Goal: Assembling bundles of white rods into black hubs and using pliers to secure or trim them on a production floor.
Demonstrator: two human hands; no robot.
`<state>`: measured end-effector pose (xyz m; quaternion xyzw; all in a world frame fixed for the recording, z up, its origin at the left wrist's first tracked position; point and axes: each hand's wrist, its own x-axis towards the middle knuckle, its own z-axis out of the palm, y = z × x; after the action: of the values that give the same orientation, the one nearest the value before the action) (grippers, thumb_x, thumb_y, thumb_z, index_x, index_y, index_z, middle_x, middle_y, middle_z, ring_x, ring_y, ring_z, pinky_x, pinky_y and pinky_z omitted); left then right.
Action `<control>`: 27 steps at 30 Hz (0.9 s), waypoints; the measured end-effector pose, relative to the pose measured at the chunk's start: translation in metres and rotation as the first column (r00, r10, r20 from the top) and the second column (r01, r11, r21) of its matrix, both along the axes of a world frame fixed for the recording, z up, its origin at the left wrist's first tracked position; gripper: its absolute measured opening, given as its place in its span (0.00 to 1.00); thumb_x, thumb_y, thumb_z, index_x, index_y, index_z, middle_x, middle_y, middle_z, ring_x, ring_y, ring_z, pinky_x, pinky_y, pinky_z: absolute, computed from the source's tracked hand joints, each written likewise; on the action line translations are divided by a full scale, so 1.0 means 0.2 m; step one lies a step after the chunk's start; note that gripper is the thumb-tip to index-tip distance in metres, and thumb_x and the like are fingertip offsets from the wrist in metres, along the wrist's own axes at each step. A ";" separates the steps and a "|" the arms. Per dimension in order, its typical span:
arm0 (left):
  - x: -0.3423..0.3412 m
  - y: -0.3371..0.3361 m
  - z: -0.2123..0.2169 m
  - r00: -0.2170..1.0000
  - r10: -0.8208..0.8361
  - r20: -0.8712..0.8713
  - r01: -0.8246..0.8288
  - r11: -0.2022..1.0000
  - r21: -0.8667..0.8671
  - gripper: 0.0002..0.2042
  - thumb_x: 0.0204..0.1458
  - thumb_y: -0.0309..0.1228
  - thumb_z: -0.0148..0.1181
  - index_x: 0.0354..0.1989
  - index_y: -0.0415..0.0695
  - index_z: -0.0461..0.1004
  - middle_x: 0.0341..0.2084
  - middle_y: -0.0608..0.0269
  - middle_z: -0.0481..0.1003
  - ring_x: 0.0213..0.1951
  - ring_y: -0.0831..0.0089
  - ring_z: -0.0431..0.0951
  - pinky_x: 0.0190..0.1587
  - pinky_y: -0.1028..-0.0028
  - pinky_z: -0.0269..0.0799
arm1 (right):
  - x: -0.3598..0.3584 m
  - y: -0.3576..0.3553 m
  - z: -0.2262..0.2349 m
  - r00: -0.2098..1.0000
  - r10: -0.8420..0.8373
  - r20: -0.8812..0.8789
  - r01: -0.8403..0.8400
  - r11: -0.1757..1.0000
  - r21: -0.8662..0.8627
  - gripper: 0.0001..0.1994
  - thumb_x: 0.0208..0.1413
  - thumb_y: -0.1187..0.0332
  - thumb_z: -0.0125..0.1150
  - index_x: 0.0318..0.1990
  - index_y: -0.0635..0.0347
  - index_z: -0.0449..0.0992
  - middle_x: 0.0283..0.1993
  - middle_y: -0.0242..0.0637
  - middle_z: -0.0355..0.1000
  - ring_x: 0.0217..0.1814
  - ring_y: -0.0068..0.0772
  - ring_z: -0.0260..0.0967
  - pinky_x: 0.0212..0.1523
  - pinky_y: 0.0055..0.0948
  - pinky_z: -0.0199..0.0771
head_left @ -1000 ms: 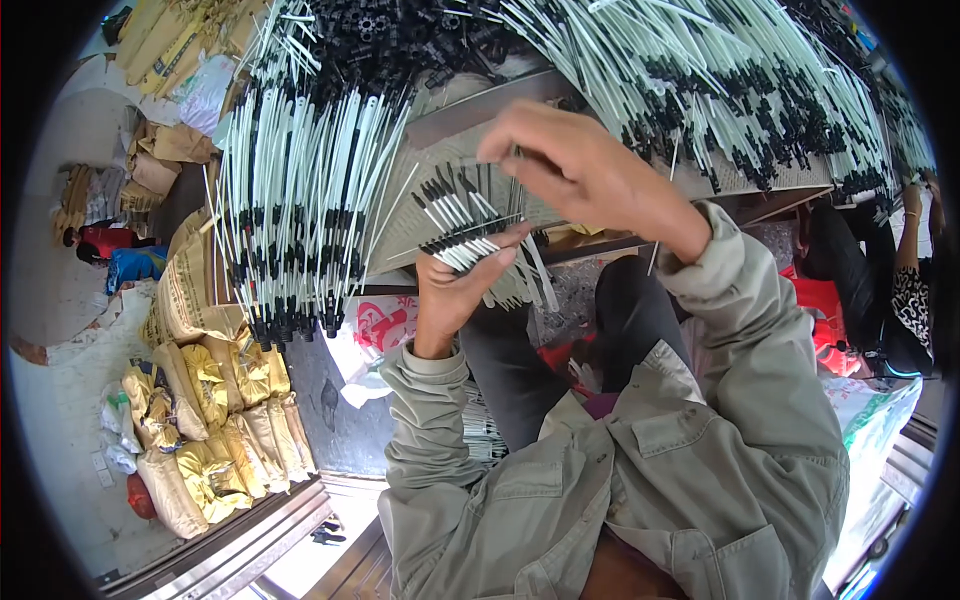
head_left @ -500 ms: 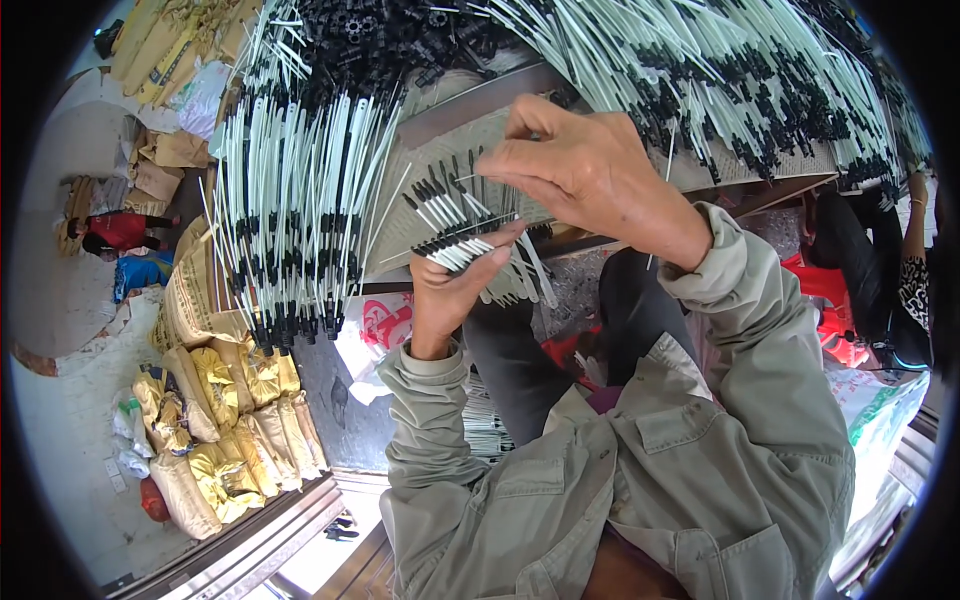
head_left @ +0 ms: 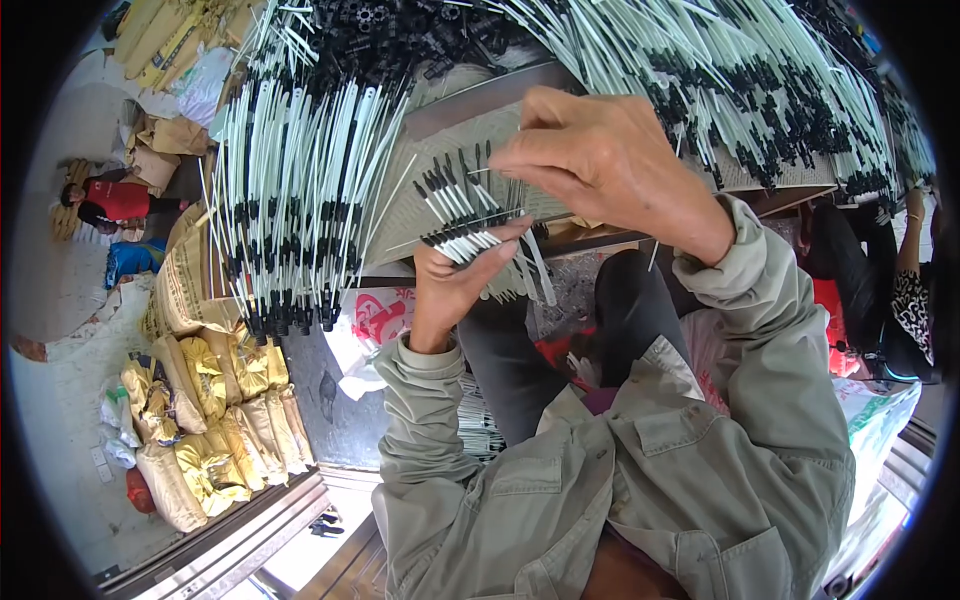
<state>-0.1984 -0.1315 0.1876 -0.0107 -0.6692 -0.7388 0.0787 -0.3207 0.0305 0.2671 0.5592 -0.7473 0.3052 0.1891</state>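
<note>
Your left hand [head_left: 455, 290] clenches a fanned bundle of thin white plastic rods with black tips [head_left: 462, 215]. Your right hand [head_left: 610, 160] pinches one rod's top end, above the grey tabletop [head_left: 440, 170] strewn with similar rods.

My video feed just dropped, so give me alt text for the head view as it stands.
The left hand grips a fanned bunch of white rods with black tips, while the right hand reaches in from above, fingertips at the bunch. Rows of like rods lie over a grey table beyond, and filled yellow sacks are stacked on the floor at left.
</note>
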 end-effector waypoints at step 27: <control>0.00 -0.01 -0.01 0.999 -0.020 0.031 0.019 0.999 0.036 0.09 0.46 0.17 0.56 0.37 0.33 0.74 0.35 0.55 0.76 0.40 0.71 0.75 0.45 0.74 0.69 | -0.11 -0.10 0.12 0.816 0.111 0.568 -0.298 0.921 0.249 0.09 0.47 0.75 0.55 0.36 0.67 0.75 0.27 0.33 0.72 0.26 0.17 0.64 0.26 0.20 0.62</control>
<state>-0.1990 -0.1338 0.1857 -0.0043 -0.6570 -0.7514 0.0614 -0.3428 0.0095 0.2918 0.5511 -0.7444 0.3415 -0.1601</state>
